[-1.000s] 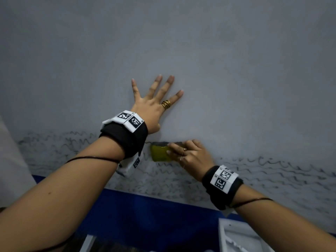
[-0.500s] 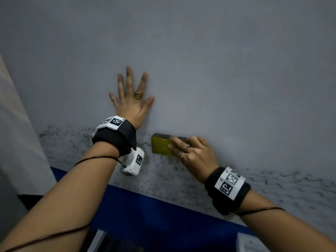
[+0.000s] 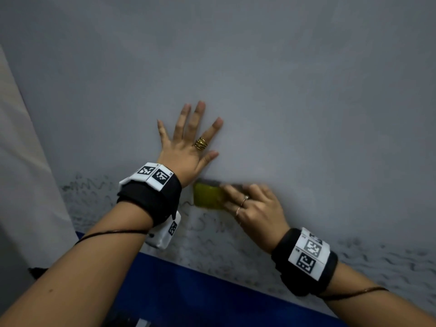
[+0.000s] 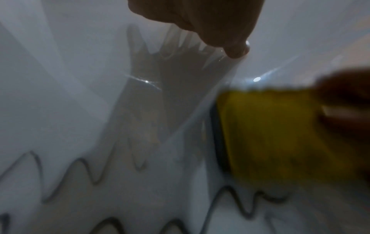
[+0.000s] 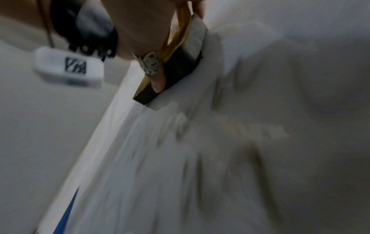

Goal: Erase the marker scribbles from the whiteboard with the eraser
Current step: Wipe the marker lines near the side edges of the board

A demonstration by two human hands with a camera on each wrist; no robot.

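From the head view, the left hand [image 3: 186, 149] lies flat on the whiteboard [image 3: 295, 90] with its fingers spread wide, and it holds nothing. Just below and to the right of it, the right hand [image 3: 254, 206] grips the yellow eraser [image 3: 207, 195] and presses it on the board. The eraser sits at the top edge of the wavy black scribbles [image 3: 212, 234], which run in a band along the bottom of the board. The board above it looks clean. Lots of scribbles are still there, so the job looks far from done.

From the left wrist view, the eraser [image 4: 276, 134] is a blurry yellow block with a dark pad along the side on the board. Black squiggles [image 4: 96, 174] lie to the left of it and below it. The thumb [image 4: 230, 39] touches the shiny board.

From the right wrist view, the fingers [image 5: 158, 79] wrap over the eraser's [image 5: 180, 63] long edges. The dark felt side faces the board.

The eraser looks small and light, with a soft pad and a stiff yellow back. I think the best hold is across the back, pinching both long sides. The board is smooth and slippery, so it needs a firm, flat push.
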